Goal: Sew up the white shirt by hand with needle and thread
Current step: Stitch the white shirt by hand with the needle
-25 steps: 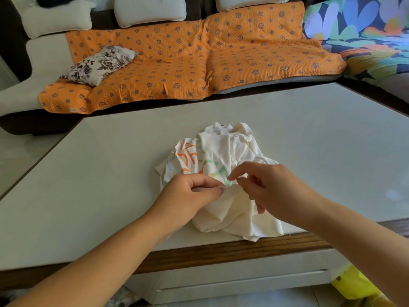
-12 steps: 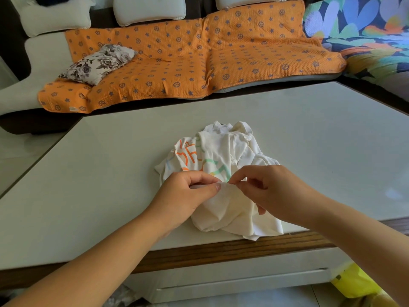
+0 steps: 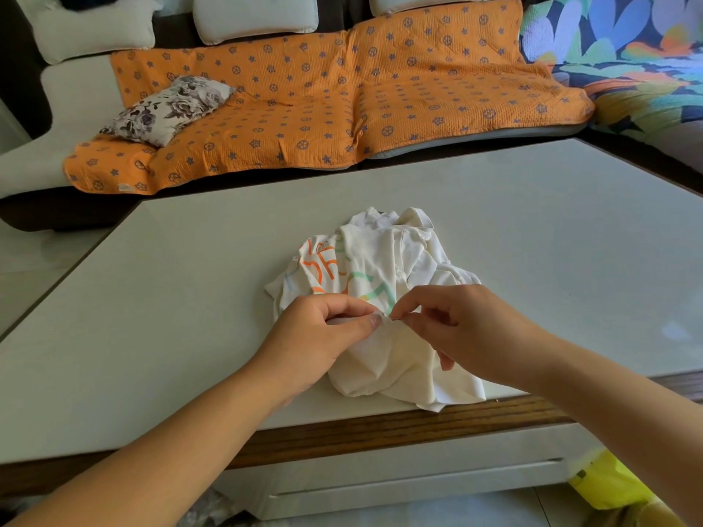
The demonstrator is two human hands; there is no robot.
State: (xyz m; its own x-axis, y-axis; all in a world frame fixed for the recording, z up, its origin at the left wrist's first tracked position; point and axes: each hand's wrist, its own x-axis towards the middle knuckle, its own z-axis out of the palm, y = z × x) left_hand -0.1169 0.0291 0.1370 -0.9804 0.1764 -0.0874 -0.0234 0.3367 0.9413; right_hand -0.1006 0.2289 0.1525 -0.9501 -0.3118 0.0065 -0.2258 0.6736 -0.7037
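My right grip (image 3: 468,329) has drawn in to my left grip (image 3: 323,336), which pinches the white shirt (image 3: 384,268) taut so what seems the needle (image 3: 395,318), pinched just beside it, can enter.

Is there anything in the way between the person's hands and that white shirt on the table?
Nothing visible. The left hand grips a fold of the white shirt, and the right hand pinches what looks like the needle right at that fold.
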